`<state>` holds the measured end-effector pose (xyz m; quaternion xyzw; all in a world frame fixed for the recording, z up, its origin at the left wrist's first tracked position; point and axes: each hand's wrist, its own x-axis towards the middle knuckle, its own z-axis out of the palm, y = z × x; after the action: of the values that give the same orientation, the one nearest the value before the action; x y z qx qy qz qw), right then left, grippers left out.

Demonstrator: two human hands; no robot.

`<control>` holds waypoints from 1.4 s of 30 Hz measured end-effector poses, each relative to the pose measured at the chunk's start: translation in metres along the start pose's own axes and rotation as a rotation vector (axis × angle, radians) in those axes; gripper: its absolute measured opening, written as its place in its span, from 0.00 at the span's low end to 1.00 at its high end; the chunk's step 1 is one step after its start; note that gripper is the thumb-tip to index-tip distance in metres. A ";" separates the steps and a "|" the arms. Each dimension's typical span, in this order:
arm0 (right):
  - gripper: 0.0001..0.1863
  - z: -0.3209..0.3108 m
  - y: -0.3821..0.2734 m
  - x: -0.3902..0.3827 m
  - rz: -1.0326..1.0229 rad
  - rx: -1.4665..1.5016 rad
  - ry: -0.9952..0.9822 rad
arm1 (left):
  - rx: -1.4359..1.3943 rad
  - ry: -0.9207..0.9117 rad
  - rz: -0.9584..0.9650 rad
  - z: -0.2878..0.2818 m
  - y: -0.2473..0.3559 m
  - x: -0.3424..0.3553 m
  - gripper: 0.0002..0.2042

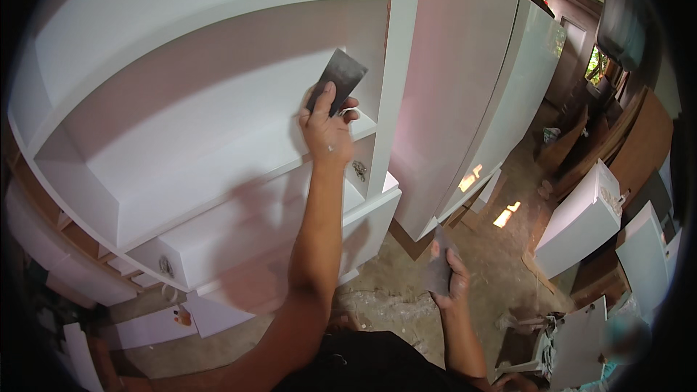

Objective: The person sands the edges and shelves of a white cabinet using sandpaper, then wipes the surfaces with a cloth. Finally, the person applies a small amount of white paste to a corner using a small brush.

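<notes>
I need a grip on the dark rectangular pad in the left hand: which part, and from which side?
Probably the upper end of the dark pad, coming from above and pinching its long edges. The left hand covers the lower part, thumb across the visible face, while the upper end juts out free and flat. The back face is hidden.

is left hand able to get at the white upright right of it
Likely yes: the left hand is raised near the white upright with no visible obstacle between, though it holds a dark block.
</notes>
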<state>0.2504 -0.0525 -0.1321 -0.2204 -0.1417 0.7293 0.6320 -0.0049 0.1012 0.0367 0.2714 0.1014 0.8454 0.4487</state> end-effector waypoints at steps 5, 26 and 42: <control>0.22 -0.030 -0.011 -0.005 -0.057 0.019 0.084 | 0.794 -0.228 0.505 -0.004 0.039 0.025 0.09; 0.23 -0.065 -0.009 0.015 0.090 0.073 0.065 | 1.462 -0.452 0.521 -0.015 -0.036 0.023 0.21; 0.20 -0.073 -0.023 0.014 0.078 0.061 0.099 | 1.390 -0.499 0.576 0.005 -0.039 0.033 0.22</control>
<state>0.3055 -0.0400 -0.1859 -0.2422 -0.0796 0.7455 0.6159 0.0104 0.1500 0.0365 0.6865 0.4285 0.5853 -0.0505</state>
